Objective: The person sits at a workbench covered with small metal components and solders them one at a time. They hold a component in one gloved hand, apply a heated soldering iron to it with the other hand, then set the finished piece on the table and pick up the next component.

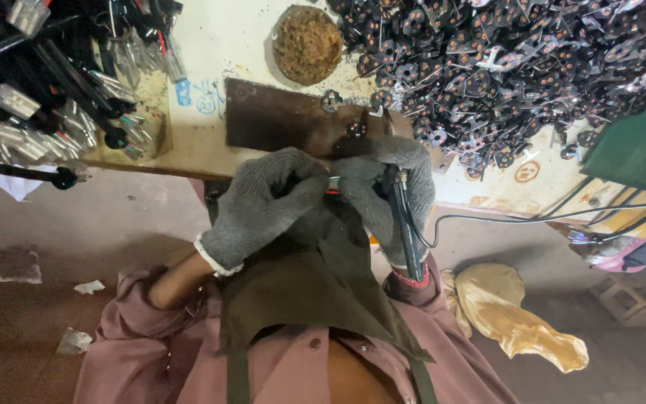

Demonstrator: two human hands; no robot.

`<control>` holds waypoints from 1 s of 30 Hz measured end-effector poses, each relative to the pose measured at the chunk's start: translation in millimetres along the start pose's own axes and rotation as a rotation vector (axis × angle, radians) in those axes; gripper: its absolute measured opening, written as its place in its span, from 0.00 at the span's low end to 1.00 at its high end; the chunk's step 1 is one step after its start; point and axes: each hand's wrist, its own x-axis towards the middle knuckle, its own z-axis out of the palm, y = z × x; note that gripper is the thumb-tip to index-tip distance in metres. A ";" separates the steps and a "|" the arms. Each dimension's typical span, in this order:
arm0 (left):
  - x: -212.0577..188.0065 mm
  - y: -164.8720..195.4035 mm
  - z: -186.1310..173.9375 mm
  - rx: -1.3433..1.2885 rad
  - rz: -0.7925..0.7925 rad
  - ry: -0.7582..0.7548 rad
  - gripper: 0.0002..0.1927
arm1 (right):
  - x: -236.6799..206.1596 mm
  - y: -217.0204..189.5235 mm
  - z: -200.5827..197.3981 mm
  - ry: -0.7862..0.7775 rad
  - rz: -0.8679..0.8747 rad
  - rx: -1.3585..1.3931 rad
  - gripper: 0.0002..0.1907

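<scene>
Both gloved hands are meeting at the bench edge: the left hand (267,202) is pinching a small metal part (333,185), the right hand (390,194) is gripping a dark soldering iron (407,232)

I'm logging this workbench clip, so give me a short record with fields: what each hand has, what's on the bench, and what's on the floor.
left hand: gloved, fingers pinching a small part against the right hand
right hand: gloved, holding a black soldering iron with a cord
work surface: brown plate on the bench edge
bench right: pile of small black parts
bench left: bundle of cables
bench top: round brown pad
floor: yellow bag
</scene>
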 end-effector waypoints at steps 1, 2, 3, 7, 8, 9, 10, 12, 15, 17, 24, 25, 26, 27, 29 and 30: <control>0.9 1.7 0.4 -0.011 -0.028 -0.001 0.06 | 0.0 0.4 1.4 0.015 0.106 0.099 0.29; 1.6 3.2 1.3 -0.023 -0.058 -0.001 0.06 | 0.2 0.6 1.3 0.041 0.035 0.033 0.32; 2.5 4.5 1.8 -0.036 -0.088 0.000 0.07 | 0.9 0.8 0.8 0.065 -0.036 -0.033 0.34; 5.0 7.8 0.8 0.214 0.078 -0.040 0.07 | 3.3 -1.9 -6.3 0.036 -0.362 -0.327 0.35; 5.4 8.2 -0.4 0.228 0.123 -0.045 0.07 | 3.3 -3.2 -7.8 0.017 -0.391 -0.349 0.35; 5.5 8.3 -1.9 0.244 0.169 -0.046 0.08 | 3.7 -3.9 -8.2 -0.004 -0.423 -0.368 0.35; 5.4 8.3 -3.3 0.282 0.206 -0.042 0.08 | 3.5 -4.5 -8.6 -0.028 -0.459 -0.386 0.35; 4.1 8.3 -5.7 0.358 0.269 -0.024 0.09 | 3.0 -4.3 -7.9 -0.082 -0.358 -0.160 0.31; 0.1 8.2 -5.7 0.402 0.241 -0.008 0.10 | 0.9 -1.2 -7.6 -0.113 -0.004 0.135 0.28; -2.4 8.3 -4.6 0.383 0.223 -0.006 0.09 | -0.8 2.7 -7.7 -0.112 0.148 0.314 0.26; -3.1 7.8 -0.1 0.193 0.154 0.112 0.05 | 2.9 17.9 3.3 0.054 0.099 0.234 0.23; -2.5 7.4 0.6 0.182 0.115 0.087 0.05 | 2.5 17.3 3.9 0.037 0.072 0.213 0.24; -2.2 7.0 1.4 0.171 0.072 0.058 0.05 | 1.8 16.1 4.3 0.023 0.051 0.192 0.25; -1.9 6.4 2.0 0.160 0.031 0.024 0.05 | 0.4 14.2 4.2 0.013 0.029 0.171 0.27; -0.6 5.0 3.6 0.154 0.135 0.046 0.05 | -2.0 10.8 2.8 -0.004 -0.067 0.099 0.29; -0.1 4.3 4.5 0.149 0.185 0.059 0.06 | -2.9 9.8 1.6 -0.016 -0.131 0.050 0.29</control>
